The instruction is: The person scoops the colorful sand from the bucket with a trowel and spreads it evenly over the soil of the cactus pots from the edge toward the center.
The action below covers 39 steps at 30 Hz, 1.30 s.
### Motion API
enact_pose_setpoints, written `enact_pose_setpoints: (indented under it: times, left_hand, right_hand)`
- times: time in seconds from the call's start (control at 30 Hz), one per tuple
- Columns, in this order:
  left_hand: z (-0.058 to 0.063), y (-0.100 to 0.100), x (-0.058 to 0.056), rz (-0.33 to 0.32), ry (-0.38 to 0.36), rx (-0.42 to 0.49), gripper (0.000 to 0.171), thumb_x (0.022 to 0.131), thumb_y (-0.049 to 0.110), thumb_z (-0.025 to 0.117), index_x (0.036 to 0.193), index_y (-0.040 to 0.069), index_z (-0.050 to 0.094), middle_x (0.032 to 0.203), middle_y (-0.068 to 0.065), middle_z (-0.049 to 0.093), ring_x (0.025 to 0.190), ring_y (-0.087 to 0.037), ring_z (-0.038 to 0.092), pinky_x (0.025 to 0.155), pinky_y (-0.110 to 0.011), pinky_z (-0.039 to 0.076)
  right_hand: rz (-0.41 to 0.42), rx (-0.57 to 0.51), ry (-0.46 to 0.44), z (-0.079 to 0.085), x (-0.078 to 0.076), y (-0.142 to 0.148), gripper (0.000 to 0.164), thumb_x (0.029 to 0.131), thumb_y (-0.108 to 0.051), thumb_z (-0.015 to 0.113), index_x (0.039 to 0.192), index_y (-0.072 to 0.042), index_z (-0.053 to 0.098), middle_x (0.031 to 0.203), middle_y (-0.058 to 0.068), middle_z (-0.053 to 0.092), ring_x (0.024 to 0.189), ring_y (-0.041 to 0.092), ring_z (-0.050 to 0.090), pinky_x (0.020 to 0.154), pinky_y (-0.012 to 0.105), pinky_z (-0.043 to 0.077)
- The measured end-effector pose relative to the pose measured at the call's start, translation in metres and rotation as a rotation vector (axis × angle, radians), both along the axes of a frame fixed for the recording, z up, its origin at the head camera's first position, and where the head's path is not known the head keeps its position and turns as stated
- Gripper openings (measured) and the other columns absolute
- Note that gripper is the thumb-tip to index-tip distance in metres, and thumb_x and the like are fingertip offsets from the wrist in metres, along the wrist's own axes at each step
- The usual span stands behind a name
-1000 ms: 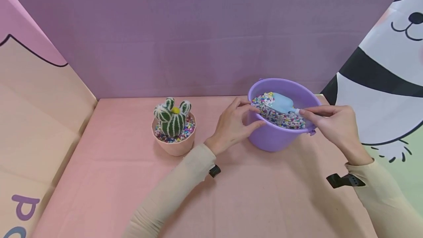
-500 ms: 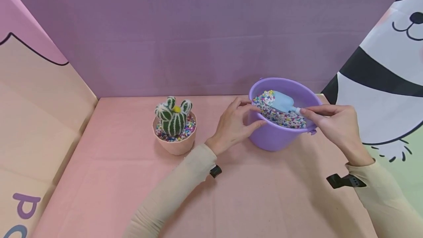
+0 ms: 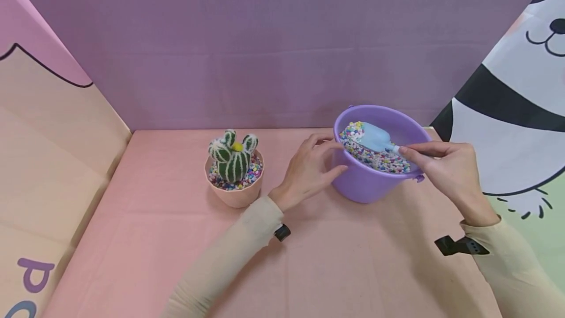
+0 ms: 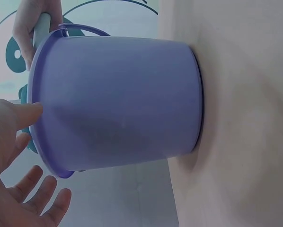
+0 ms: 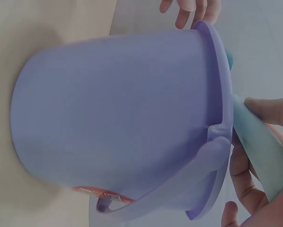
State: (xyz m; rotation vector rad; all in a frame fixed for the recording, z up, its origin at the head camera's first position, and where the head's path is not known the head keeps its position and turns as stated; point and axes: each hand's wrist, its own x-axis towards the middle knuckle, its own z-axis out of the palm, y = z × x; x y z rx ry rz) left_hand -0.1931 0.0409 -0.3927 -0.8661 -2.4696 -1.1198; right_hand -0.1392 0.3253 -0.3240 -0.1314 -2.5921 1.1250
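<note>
My right hand point(image 3: 452, 168) pinches the pale handle of a light blue toy shovel point(image 3: 375, 137). The blade lies inside a purple bucket point(image 3: 366, 185) and carries a heap of colourful pebbles; more pebbles point(image 3: 386, 161) fill the bucket below it. At the bucket's left side is my left hand point(image 3: 306, 172), thumb and fingers spread and relaxed. In the left wrist view its thumb overlaps the rim, while the other fingers stand off the wall. The right wrist view shows the shovel handle point(image 5: 264, 151) between thumb and fingers above the rim.
Left of the bucket stands a cactus point(image 3: 232, 165) with a yellow flower, in a peach pot point(image 3: 236, 196) of coloured pebbles. The bucket's handle point(image 5: 174, 182) hangs down its side. A purple backdrop point(image 3: 273, 53) rises behind the pink tabletop point(image 3: 335, 264).
My left hand has drawn back slightly to the left from the bucket's rim. The right hand and the loaded shovel have barely moved. The view has shifted a little.
</note>
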Motion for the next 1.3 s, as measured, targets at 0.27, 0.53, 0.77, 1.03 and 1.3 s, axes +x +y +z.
enact_pose_setpoints:
  times: [0.27,0.53,0.77,1.03,1.3]
  left_hand:
    - [-0.003,-0.012,0.004,0.004,-0.049,0.030,0.037,0.094,0.034,0.082,0.128,0.023,0.074,0.148,-0.003,0.060,0.139,-0.021,0.056,0.109,-0.043,0.054]
    - [-0.004,-0.018,0.007,-0.027,-0.021,0.056,0.034,0.094,0.029,0.082,0.125,0.016,0.075,0.141,-0.005,0.064,0.133,-0.021,0.060,0.108,-0.042,0.055]
    - [-0.005,-0.029,0.013,-0.030,-0.022,0.071,0.031,0.094,0.028,0.082,0.123,0.017,0.076,0.138,-0.001,0.065,0.132,-0.019,0.061,0.112,-0.038,0.052]
    - [-0.010,-0.044,0.024,-0.027,0.001,0.058,0.026,0.094,0.026,0.082,0.118,0.019,0.077,0.133,0.003,0.067,0.129,-0.014,0.062,0.111,-0.034,0.052]
    - [-0.009,-0.058,0.033,-0.037,0.034,0.026,0.027,0.095,0.028,0.081,0.120,0.019,0.076,0.133,0.005,0.065,0.130,-0.012,0.061,0.112,-0.030,0.051]
  right_hand:
    - [0.016,-0.026,0.024,0.000,0.002,-0.007,0.031,0.088,-0.033,0.089,0.104,-0.007,0.086,0.076,-0.030,0.074,0.074,-0.008,0.066,0.058,0.016,0.049]
    - [0.032,-0.057,0.011,0.001,0.003,-0.015,0.032,0.088,-0.032,0.089,0.107,-0.006,0.085,0.077,-0.028,0.076,0.075,-0.007,0.068,0.058,0.015,0.055]
    - [0.051,-0.059,0.023,0.001,0.005,-0.021,0.032,0.088,-0.033,0.090,0.106,-0.007,0.086,0.080,-0.029,0.076,0.079,-0.008,0.069,0.062,0.013,0.055]
    - [0.080,-0.061,0.008,0.002,0.010,-0.032,0.029,0.088,-0.036,0.089,0.104,-0.011,0.087,0.083,-0.025,0.078,0.083,-0.007,0.072,0.068,0.011,0.053]
    - [0.085,-0.061,-0.004,-0.002,0.011,-0.037,0.031,0.088,-0.037,0.089,0.104,-0.012,0.087,0.082,-0.027,0.077,0.085,-0.009,0.071,0.070,0.011,0.052]
